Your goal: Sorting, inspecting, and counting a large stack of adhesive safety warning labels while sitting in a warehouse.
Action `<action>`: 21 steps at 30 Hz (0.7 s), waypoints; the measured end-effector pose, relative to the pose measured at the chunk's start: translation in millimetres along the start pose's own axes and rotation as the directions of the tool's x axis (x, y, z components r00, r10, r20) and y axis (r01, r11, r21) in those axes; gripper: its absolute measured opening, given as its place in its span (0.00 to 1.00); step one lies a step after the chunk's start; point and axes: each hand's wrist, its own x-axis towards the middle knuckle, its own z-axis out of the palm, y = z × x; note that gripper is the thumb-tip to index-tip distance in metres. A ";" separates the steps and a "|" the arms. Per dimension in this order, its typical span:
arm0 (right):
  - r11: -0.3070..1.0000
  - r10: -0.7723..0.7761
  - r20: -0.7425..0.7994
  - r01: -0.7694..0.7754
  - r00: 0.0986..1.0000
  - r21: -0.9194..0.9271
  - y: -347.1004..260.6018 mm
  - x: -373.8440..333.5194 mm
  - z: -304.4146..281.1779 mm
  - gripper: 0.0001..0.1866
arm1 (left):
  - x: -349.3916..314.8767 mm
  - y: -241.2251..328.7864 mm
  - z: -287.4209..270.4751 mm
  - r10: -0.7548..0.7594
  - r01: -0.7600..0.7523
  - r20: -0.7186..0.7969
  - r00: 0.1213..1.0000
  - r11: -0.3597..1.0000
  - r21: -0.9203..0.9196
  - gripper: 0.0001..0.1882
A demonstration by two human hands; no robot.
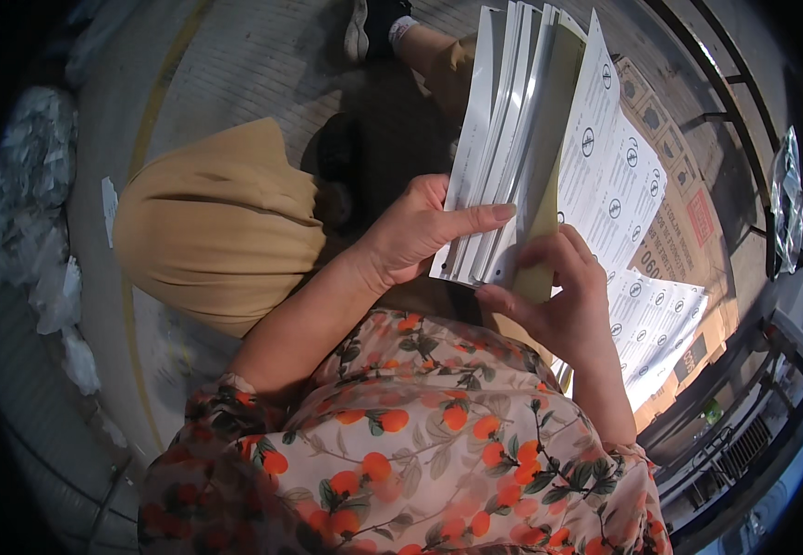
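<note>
My left hand (427,227) grips a thick stack of white paper sheets (498,157) near its lower end, thumb lying across the top. The upper ends of the sheets fan apart in several layers. On the stack's right side, a yellowish sheet (549,199) stands curved. My right hand (563,287) is closed around the lower end of that yellowish sheet, fingers bent and thumb below. Just right of it, white sheets printed with round symbols (619,180) spread out; whether they join the held stack is hidden. More printed sheets (655,319) lie below them, beside my right wrist.
Brown cardboard boxes (697,217) lie under the printed sheets at right, beside a dark metal frame (729,79). Tan cloth (226,217) covers my left knee. Clear plastic bags (36,185) are heaped at far left, past a yellow floor line (140,351). A shoe (378,28) shows at the top.
</note>
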 end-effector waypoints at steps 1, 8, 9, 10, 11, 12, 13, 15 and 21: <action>1.000 -0.002 0.001 0.002 1.000 0.001 2.0 -0.1 -1.2 0.23 | -0.2 -0.4 0.2 0.004 -0.004 -0.014 1.000 1.000 0.010 0.14; 0.998 -0.043 0.054 0.041 0.998 0.038 2.6 -0.2 -7.0 0.15 | 0.2 -1.3 -0.7 0.002 -0.002 -0.024 1.000 1.000 0.000 0.15; 0.999 -0.036 0.066 0.033 0.997 0.043 2.5 -0.8 -7.6 0.13 | 0.2 -1.3 -0.6 0.003 -0.003 -0.025 1.000 1.000 0.001 0.15; 0.998 -0.037 0.066 0.034 0.997 0.044 3.2 -2.0 -7.2 0.13 | 0.4 -1.3 -0.3 0.003 -0.003 -0.026 1.000 1.000 -0.003 0.15; 0.996 -0.045 0.055 0.041 0.997 0.073 4.7 -3.6 -6.2 0.11 | 0.5 -1.3 -0.2 0.003 -0.003 -0.028 1.000 1.000 -0.005 0.15; 0.994 -0.050 0.043 0.046 0.998 0.100 6.4 -5.2 -5.3 0.10 | 0.7 -1.4 -1.2 0.003 -0.003 -0.027 1.000 1.000 -0.006 0.15; 0.994 -0.050 0.043 0.045 0.998 0.100 9.5 -6.5 -4.3 0.10 | 0.8 -1.6 -3.3 -0.012 0.012 -0.020 1.000 1.000 0.021 0.15; 0.973 -0.060 0.041 0.049 0.997 0.227 16.1 -9.0 -3.2 0.08 | 0.8 -1.0 -5.2 -0.026 0.027 -0.013 1.000 0.998 0.048 0.16; 0.933 0.059 0.002 -0.056 0.998 0.355 25.8 -19.9 -0.5 0.07 | 2.5 -1.6 -6.3 -0.003 0.004 -0.019 1.000 0.997 0.071 0.19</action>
